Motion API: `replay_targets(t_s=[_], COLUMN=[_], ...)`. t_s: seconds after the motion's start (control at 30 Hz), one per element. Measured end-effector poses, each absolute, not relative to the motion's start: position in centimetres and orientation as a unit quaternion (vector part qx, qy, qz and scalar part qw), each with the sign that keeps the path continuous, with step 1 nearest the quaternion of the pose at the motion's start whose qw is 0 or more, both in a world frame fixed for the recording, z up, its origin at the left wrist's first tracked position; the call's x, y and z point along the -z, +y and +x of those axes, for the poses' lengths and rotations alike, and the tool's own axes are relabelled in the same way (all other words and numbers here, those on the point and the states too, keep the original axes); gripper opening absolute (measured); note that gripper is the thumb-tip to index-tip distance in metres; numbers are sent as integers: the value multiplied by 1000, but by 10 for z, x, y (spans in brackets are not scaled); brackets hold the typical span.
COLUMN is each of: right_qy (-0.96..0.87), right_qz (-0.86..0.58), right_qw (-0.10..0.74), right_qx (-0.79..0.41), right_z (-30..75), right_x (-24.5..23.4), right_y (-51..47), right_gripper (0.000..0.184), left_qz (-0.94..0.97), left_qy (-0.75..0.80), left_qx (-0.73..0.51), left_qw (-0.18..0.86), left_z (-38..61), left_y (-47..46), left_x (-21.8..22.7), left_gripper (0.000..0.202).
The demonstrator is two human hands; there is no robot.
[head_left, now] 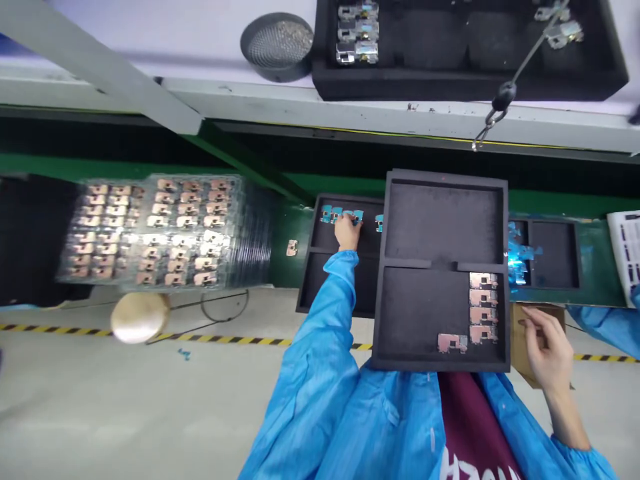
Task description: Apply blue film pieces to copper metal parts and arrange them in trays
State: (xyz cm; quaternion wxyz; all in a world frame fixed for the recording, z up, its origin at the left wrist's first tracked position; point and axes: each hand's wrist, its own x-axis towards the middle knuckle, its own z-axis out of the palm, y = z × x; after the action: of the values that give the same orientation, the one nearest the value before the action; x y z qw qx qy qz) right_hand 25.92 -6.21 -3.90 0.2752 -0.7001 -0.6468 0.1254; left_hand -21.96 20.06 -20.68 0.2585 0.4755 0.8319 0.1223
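My left hand (347, 232) reaches into a black divided tray (320, 280), its fingers bent down on a small blue-green circuit board (358, 215) at the end of a short row of similar boards (327, 213). The fingertips partly cover the boards. Overlapping that tray is a larger black tray (440, 220) close to my body, with several copper-coloured circuit boards (483, 297) in a column on its lower right and one more board (449, 343) beside them. To the right of this tray my right hand (550, 350) hovers with fingers apart, holding nothing.
Stacked clear trays of copper-coloured boards (185, 227) stand on the left. One loose board (292, 248) lies on the green bench. Blue film pieces (519, 257) lie right of the big tray. A hook (493, 119) hangs overhead. Another person's blue sleeve (610, 330) shows at right.
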Motion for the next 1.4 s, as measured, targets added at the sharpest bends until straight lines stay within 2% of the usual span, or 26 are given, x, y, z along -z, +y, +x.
replay_targets(t_s=[0.17,0.33,0.43,0.57,0.67,0.8,0.87,1.0,1.13,1.3,1.4], right_qy=[-654,-621,-575,-452,-378,-369,-405,-489,-527,-478,-458], right_qz=[-686,-661,-612,-462,-428,-496,-515,-532,-544,-518,-515], right_qw=[301,387,436,413,411,454,448,418,437,418,433], right_qx=[-107,-167,-323,-642,-710,-642,-608,-550,-485,-574,-581], right_z=[255,219,179,135,125,134,141,153,165,181,184], right_x=[29,4,-13,-16,-8,-5,-8,-18,-24,-20,-14], right_y=[-49,-24,-6,10,9,0,-2,-1,4,7,3], right_gripper=[23,19,18,43,54,52,48,36,38,38,36], left_qz=[483,503,611,695,665,513,459,425,453,548,587], left_qy=[837,820,693,551,508,528,543,583,589,551,540], left_qx=[-114,-189,-326,-383,-426,-457,-450,-457,-434,-394,-373], left_qw=[232,198,199,257,345,499,540,520,508,490,475], left_z=[-220,-208,-169,-98,-59,-34,-27,-14,-8,-7,-5], left_y=[194,135,81,33,17,6,3,0,-1,-1,0], left_x=[173,90,23,-37,-43,-23,-15,-12,-18,-27,-26], left_gripper=[18,24,20,19,16,34,35,27,23,18,15])
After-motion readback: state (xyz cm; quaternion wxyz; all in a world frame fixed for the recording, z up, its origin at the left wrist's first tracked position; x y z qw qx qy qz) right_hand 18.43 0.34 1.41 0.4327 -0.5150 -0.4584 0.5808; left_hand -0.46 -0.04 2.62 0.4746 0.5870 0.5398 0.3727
